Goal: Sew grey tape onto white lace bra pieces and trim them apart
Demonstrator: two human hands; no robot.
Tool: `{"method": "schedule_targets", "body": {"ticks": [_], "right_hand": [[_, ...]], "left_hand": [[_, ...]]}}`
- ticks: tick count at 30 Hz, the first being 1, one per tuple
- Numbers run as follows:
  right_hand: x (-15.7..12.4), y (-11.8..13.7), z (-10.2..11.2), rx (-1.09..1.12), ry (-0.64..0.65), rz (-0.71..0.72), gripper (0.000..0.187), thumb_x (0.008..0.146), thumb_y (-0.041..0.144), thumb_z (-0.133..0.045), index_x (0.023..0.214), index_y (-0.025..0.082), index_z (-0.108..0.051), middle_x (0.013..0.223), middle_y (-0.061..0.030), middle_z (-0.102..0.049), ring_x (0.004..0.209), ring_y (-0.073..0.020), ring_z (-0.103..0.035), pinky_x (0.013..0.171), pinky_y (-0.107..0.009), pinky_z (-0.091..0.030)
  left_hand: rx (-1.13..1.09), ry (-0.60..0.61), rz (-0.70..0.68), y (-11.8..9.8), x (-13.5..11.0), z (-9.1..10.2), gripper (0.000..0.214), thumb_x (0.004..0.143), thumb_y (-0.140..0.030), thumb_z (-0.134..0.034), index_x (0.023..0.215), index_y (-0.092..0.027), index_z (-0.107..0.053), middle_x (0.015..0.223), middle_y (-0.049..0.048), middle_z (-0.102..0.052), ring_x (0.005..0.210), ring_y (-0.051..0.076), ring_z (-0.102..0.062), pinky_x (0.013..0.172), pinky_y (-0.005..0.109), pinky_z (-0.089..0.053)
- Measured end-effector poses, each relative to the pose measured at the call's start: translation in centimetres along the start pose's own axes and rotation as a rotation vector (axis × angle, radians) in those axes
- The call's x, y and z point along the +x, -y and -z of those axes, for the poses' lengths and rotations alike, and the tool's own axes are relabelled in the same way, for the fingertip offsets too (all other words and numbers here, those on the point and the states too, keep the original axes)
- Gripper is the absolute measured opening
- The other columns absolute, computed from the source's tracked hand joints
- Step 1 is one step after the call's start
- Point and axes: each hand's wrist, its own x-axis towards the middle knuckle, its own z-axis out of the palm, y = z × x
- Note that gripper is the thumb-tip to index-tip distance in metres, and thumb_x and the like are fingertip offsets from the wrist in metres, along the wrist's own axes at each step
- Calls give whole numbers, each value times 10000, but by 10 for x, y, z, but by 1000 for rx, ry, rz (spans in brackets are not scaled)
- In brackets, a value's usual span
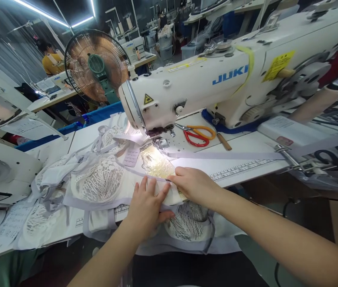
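Note:
My left hand [145,203] lies with its fingers spread on the white cloth of a lace bra [101,177] with lilac-grey edging, just in front of the sewing machine's needle area. Beside it, my right hand [194,183] is closed in a pinch on the bra's edging; a small dark spot at its fingertips is too small to name. Beyond both hands, a shiny yellowish plate [155,161] glares under the machine lamp. A lilac strip [225,156] runs from the needle area to the right. Part of the bra, with another lace cup [188,223], hangs over the table's front edge.
The white sewing machine [186,87] stands over the table. Scissors with red and orange handles [198,135] and a wooden-handled tool [224,141] lie beneath its arm. More lace pieces [45,215] are heaped left. A fan [97,67] and a person [51,59] are behind.

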Motion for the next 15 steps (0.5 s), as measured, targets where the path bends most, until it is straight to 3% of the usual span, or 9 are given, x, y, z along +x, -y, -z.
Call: {"method": "schedule_targets", "body": {"ticks": [4, 10, 13, 15], "right_hand": [[3, 0, -2, -21, 16, 9, 228, 833, 157, -452, 956, 177, -642, 790, -48, -568, 672, -158, -496, 527, -265, -211], [-29, -20, 20, -79, 108, -66, 252, 837, 152, -419, 871, 190, -666, 746, -45, -569, 628, -155, -524, 500, -256, -259], [-41, -56, 20, 15, -69, -162, 316, 875, 212, -373, 1030, 204, -648, 845, -58, -614, 744, -171, -583, 607, -255, -393], [-41, -87, 17, -2, -219, -262, 300, 855, 249, -414, 1016, 177, -656, 877, -80, -643, 822, -200, -600, 692, -279, -434]], "left_hand": [[6, 37, 21, 0, -1, 2, 771, 714, -555, -631, 1376, -289, -339, 1314, 174, -403, 1254, 440, -306, 949, 621, -313], [-7, -13, 32, -1, -3, -11, 809, 692, -613, -613, 1379, -297, -329, 1361, 184, -374, 1276, 442, -274, 972, 625, -280], [-40, -63, 28, -7, -11, -23, 862, 657, -635, -629, 1384, -296, -313, 1401, 193, -330, 1291, 446, -244, 986, 633, -247], [-82, -78, -14, -12, -21, -26, 877, 638, -658, -628, 1377, -300, -321, 1427, 192, -295, 1300, 452, -220, 991, 640, -229]]}}
